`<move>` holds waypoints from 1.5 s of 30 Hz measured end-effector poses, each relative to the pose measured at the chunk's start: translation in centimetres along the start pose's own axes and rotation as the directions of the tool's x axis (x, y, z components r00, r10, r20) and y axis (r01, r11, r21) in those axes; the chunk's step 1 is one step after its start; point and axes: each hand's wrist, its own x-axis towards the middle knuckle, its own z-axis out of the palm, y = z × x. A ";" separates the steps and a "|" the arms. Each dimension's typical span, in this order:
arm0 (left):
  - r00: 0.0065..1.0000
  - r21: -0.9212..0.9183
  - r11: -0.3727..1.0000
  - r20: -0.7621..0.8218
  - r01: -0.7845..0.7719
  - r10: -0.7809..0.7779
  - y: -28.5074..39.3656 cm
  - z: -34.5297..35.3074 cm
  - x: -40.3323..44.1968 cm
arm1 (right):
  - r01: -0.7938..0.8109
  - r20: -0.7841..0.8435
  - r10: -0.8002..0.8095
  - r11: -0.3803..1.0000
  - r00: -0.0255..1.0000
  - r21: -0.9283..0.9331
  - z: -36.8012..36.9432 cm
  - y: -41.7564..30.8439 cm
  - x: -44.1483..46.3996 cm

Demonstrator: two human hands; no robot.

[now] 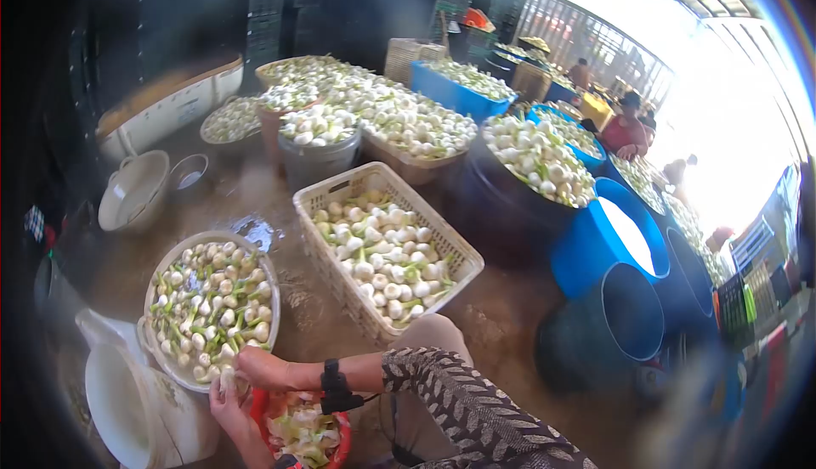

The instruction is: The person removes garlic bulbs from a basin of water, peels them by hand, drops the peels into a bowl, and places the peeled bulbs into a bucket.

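Observation:
My left hand (229,404) and my right hand (262,368) meet at the near rim of a round pale basin (146,343). Their fingers are closed around a pale garlic bulb (229,379), mostly hidden by them. Garlic bulbs (212,303) with short green stems lie in the basin, some in water. Under my wrists stands a red bucket (344,443) holding loose garlic peels (304,429). A black band circles my right wrist. Beyond my knee, a beige plastic crate (340,295) holds many more garlic bulbs (387,257).
White buckets (115,401) stand at the lower left, an overturned-looking pale tub (134,190) behind. Heaped garlic containers (399,121) line the back. Blue barrels (565,257) and a dark barrel (633,312) stand right. A seated person (627,129) is farther off. The floor is wet.

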 end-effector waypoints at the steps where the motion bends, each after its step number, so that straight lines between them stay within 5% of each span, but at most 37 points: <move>1: 1.000 0.010 1.000 0.024 -0.002 0.002 -0.3 0.4 -0.4 | -0.010 -0.024 0.009 1.000 1.000 -0.005 -0.5 -0.2 -0.5; 4: 0.992 -0.015 0.994 0.062 -0.109 0.110 -1.6 0.6 -1.4 | 0.052 0.097 -0.037 0.988 0.995 -0.147 -2.6 -1.4 -2.9; 9: 0.985 0.113 0.980 0.084 -0.162 0.153 -1.3 1.4 -3.5 | -0.003 -0.113 -0.003 0.999 0.994 -0.052 -2.4 -2.0 -4.8; 11: 0.983 0.208 0.967 0.140 -0.148 0.121 -0.9 1.0 -4.2 | 0.026 -0.072 -0.045 0.968 0.996 -0.248 -2.5 -1.8 -5.0; 13: 0.942 -0.038 0.998 0.329 -0.053 0.063 -0.3 0.1 -4.9 | -0.054 -0.099 0.030 0.968 0.995 -0.246 -2.4 -0.6 -4.8; 14: 0.830 0.003 0.951 0.490 -0.309 0.268 -1.4 -2.3 -4.3 | -0.031 -0.127 -0.002 0.967 0.992 -0.255 -2.7 0.8 -5.1; 15: 0.882 -0.278 0.961 0.447 -0.019 0.146 0.5 -1.8 -6.8 | -0.009 -0.019 0.004 0.962 1.000 -0.274 -5.2 1.1 -6.2; 16: 0.845 -0.406 0.903 0.523 0.138 0.107 -0.7 -5.1 -4.9 | -0.250 -0.005 0.260 0.921 0.965 -0.299 -4.8 2.2 -5.7; 17: 0.880 -0.453 0.863 0.474 0.224 0.021 -0.7 -6.4 -5.0 | -0.394 0.138 0.370 0.862 0.919 0.317 -6.2 1.4 -6.9; 18: 0.892 -0.496 0.842 0.450 0.211 0.041 0.2 -6.9 -6.1 | -0.218 0.159 0.210 0.975 0.965 0.034 -5.1 0.9 -5.3; 19: 0.893 -0.487 0.833 0.451 0.263 -0.019 1.5 -6.9 -7.2 | 0.011 0.241 -0.010 1.000 0.970 -0.005 -4.4 0.5 -5.5; 21: 0.797 -0.424 0.863 0.602 0.275 0.043 0.0 -9.0 -5.9 | 0.072 0.188 -0.101 0.985 0.977 0.158 -2.0 -1.1 -5.0; 23: 0.940 -0.333 0.931 0.339 0.148 -0.028 0.9 -7.2 -7.8 | 0.225 0.165 -0.255 0.957 0.953 0.181 -3.1 -5.0 -5.3; 28: 0.942 -0.313 0.939 0.334 0.145 -0.034 1.2 -5.3 -8.1 | 0.377 0.092 -0.400 0.905 0.912 0.199 -2.3 -6.6 -5.7; 31: 0.954 -0.291 0.950 0.300 0.114 -0.022 1.0 -5.2 -7.5 | 0.414 0.203 -0.423 0.906 0.883 0.088 -2.4 -6.3 -5.3; 36: 0.948 -0.270 0.961 0.317 0.063 0.027 -0.5 -5.3 -7.0 | 0.362 0.147 -0.367 0.930 0.918 0.061 -1.3 -5.7 -5.7; 39: 0.940 -0.316 0.948 0.313 -0.033 0.137 -3.1 -5.4 -5.8 | 0.192 0.222 -0.189 0.981 0.956 0.011 -1.3 -6.1 -5.4; 41: 0.945 -0.353 0.935 0.296 -0.028 0.140 -2.0 -5.0 -6.4 | 0.063 0.206 -0.093 0.987 0.974 0.145 -1.6 -6.4 -5.1; 43: 0.951 -0.384 0.923 0.286 -0.002 0.121 -0.9 -4.8 -6.7 | 0.283 0.092 -0.303 0.942 0.949 0.182 -1.9 -7.5 -4.9; 45: 0.959 -0.303 0.952 0.260 -0.031 0.114 -1.5 -4.5 -6.2 | 0.262 0.155 -0.288 0.951 0.945 0.167 -2.4 -8.4 -5.3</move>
